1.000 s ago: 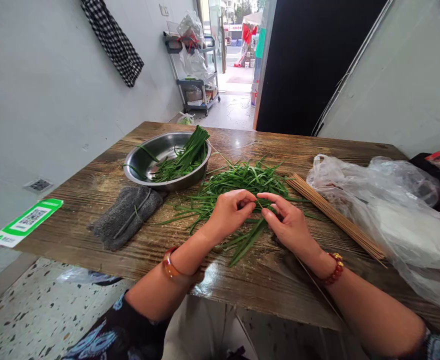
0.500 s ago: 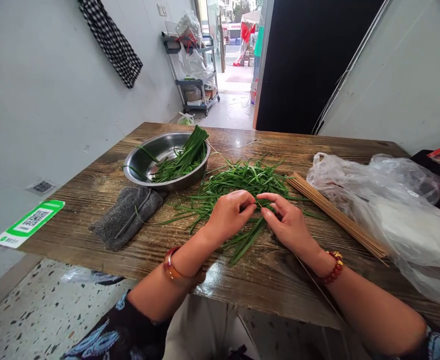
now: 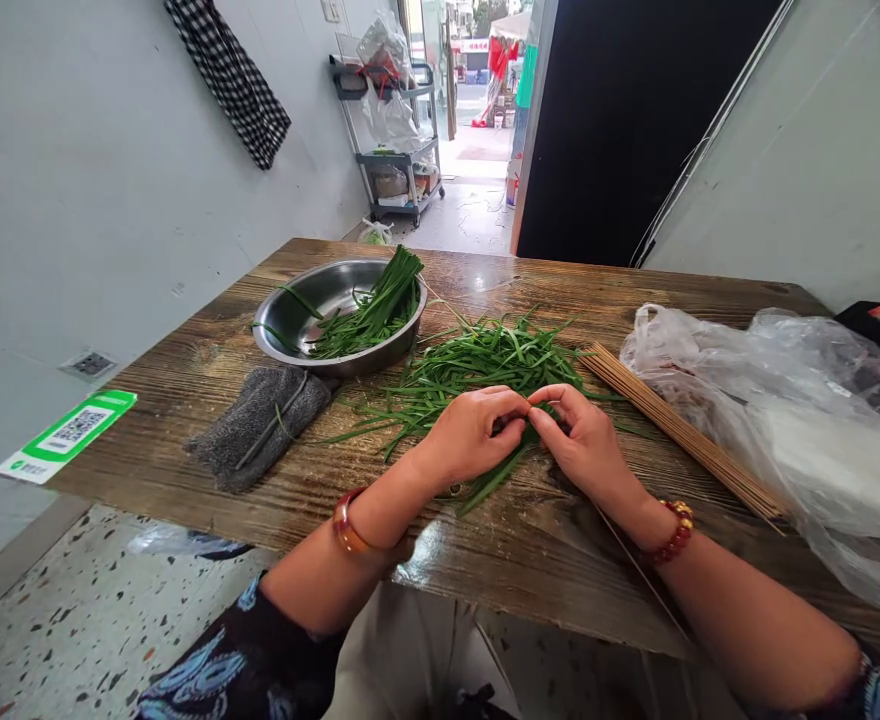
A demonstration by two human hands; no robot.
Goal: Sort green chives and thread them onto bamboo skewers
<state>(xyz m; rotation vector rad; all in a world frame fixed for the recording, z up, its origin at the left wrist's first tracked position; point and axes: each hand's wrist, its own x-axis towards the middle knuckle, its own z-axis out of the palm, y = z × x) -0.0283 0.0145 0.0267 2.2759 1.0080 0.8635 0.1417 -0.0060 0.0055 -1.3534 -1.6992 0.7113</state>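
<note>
My left hand [image 3: 477, 432] and my right hand [image 3: 579, 432] meet fingertip to fingertip over a loose heap of garlic chives [image 3: 500, 355]. The left fingers are pinched, and what they hold is hidden. My right hand is closed on a thin bamboo skewer [image 3: 641, 570], whose long end runs back below the wrist towards the table's front edge. Just under the hands, a few flat green blades [image 3: 494, 485] stick out towards me. Right of the heap lies a bundle of bamboo skewers [image 3: 680, 435].
A steel bowl [image 3: 282, 345] holding more chives stands at the back left of the wooden table [image 3: 207, 350]. In front of it lies a grey mesh cloth [image 3: 252, 430]. Clear plastic bags [image 3: 807, 430] cover the right side. A green QR card [image 3: 65, 437] sits at the left edge.
My hands have come together, closing the small gap between their fingertips. The whole view has shifted slightly; the bowl, heap and skewer bundle keep their places on the table.
</note>
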